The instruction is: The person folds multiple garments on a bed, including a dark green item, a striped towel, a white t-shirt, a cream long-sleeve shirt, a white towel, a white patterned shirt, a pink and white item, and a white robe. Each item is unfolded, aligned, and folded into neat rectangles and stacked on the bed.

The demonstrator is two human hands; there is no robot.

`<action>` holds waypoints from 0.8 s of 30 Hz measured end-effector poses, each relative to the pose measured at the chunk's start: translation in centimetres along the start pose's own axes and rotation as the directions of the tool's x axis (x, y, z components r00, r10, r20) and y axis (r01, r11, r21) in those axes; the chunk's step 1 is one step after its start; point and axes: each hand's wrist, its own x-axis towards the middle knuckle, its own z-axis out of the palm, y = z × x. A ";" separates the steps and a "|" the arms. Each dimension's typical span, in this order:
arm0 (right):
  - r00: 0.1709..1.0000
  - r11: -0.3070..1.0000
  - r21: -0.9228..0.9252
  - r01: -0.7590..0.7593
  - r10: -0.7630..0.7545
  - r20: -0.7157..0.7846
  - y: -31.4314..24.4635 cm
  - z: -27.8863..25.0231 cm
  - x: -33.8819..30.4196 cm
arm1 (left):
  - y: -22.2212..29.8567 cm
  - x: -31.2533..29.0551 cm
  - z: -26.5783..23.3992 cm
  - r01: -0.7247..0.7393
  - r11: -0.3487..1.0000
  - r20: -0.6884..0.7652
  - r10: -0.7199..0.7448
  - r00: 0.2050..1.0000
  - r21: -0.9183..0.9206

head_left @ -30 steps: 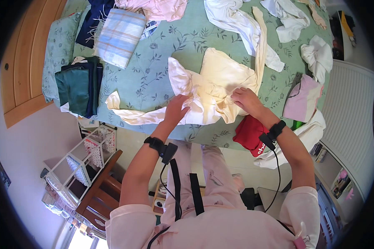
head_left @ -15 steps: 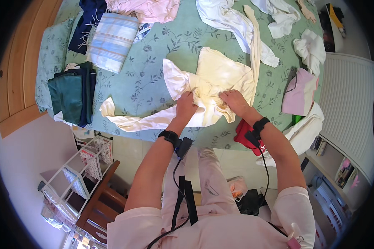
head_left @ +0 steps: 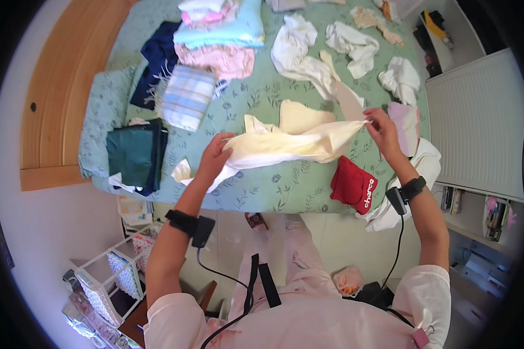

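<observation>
A pale yellow long-sleeved top (head_left: 291, 144) is stretched sideways between my two hands, above the near part of the bed. My left hand (head_left: 217, 155) grips its left end, with fingers closed over the cloth. At the other end, my right hand (head_left: 382, 131) pinches a corner of the fabric. One sleeve (head_left: 182, 171) trails on the bed left of my left hand, and part of the garment lies flat behind the lifted cloth. Just below my right hand rests a folded red cloth item (head_left: 353, 184).
The bed (head_left: 273, 200) has a green floral sheet. Folded dark green clothes (head_left: 131, 152) and a plaid cloth (head_left: 187, 98) lie at left. Loose white garments (head_left: 299, 58) are at the back, and a pink-and-white one (head_left: 402, 125) at right. A wire rack (head_left: 113, 273) stands lower left.
My hands have moved apart, the left one leftward and the right one rightward. The bunched top is now lifted and pulled taut between them, and the red item shows fully.
</observation>
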 end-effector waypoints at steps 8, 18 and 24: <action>0.973 0.911 0.354 0.211 -0.162 -0.163 -17.9 -14.8 4.4 | 25.6 -6.0 -2.6 -0.220 0.842 0.055 0.223 0.973 0.492; 0.887 0.911 -0.173 0.374 -0.406 -0.221 -36.3 -25.4 4.4 | 50.0 -16.5 -2.4 -0.646 0.527 0.081 0.737 0.671 0.553; 0.895 0.915 -0.179 0.363 -0.395 -0.206 -38.2 -25.0 4.2 | 50.5 -18.9 -3.5 -0.409 0.439 0.038 0.643 0.765 0.800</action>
